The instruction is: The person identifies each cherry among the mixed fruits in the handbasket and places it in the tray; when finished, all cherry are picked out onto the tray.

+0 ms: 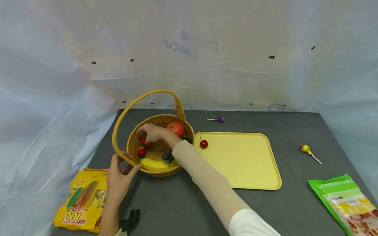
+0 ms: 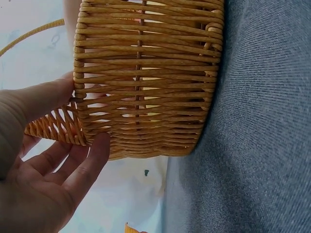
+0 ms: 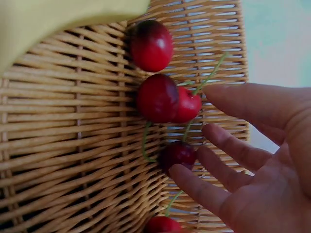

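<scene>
A round wicker basket with a tall arched handle holds a banana, a red apple and several cherries. My left hand grips the basket's rim near the foot of the handle, thumb on one side and fingers on the other, as the left wrist view shows. Inside the basket, my right hand is over the cherries at the far left wall. Its fingers are spread and loosely bent close beside a dark cherry, with nothing pinched between them.
A yellow tray lies right of the basket, with one cherry at its left edge. A purple lollipop lies behind it and a yellow lollipop to its right. A yellow bag and a green bag lie at the sides.
</scene>
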### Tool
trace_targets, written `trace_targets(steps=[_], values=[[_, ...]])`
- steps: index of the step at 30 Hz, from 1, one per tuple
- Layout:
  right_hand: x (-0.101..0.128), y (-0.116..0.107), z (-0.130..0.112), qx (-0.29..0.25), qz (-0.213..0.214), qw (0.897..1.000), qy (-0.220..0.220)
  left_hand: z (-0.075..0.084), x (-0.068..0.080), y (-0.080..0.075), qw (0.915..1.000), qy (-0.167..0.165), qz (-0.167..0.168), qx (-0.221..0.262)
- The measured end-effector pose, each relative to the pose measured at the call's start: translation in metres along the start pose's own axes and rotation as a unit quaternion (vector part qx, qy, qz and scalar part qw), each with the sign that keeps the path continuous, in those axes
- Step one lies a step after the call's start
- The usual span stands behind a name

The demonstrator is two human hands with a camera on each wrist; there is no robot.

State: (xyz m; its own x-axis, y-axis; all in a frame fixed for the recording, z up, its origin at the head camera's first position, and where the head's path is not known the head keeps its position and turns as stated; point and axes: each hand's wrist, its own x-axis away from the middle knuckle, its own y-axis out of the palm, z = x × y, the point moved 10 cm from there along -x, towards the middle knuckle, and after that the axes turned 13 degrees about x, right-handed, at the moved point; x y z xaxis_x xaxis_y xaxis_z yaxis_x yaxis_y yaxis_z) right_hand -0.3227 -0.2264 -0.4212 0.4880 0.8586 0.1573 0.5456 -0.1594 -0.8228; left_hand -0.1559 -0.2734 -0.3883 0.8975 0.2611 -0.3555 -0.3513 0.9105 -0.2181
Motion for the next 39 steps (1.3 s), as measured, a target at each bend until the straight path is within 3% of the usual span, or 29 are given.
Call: trace_targets(steps=[4,12,20,26,32,36,39], values=[[0.002,0.000,0.004,0.029,0.014,0.999,0.008,-0.016,-0.001,-0.004,1.0000,0.003,-0.002,0.009],[0.006,0.004,0.010,0.049,0.020,0.998,0.029,-0.018,0.002,-0.004,0.9999,0.006,-0.009,0.003],[0.007,0.011,0.018,0.060,-0.008,0.996,0.066,-0.024,-0.002,-0.002,0.9999,-0.006,-0.012,-0.005],[0.018,-0.007,0.016,0.017,0.025,0.999,0.018,-0.026,-0.006,0.001,0.9998,-0.010,-0.014,-0.004],[0.071,-0.055,0.020,-0.044,0.098,0.992,-0.062,-0.023,-0.006,0.002,0.9997,-0.006,-0.021,0.007],[0.122,-0.081,0.042,-0.077,0.155,0.983,-0.069,-0.023,-0.006,-0.002,0.9997,-0.004,-0.019,0.013],[0.162,-0.089,0.065,-0.102,0.185,0.976,-0.055,-0.023,-0.006,-0.006,0.9999,-0.004,-0.013,0.003]])
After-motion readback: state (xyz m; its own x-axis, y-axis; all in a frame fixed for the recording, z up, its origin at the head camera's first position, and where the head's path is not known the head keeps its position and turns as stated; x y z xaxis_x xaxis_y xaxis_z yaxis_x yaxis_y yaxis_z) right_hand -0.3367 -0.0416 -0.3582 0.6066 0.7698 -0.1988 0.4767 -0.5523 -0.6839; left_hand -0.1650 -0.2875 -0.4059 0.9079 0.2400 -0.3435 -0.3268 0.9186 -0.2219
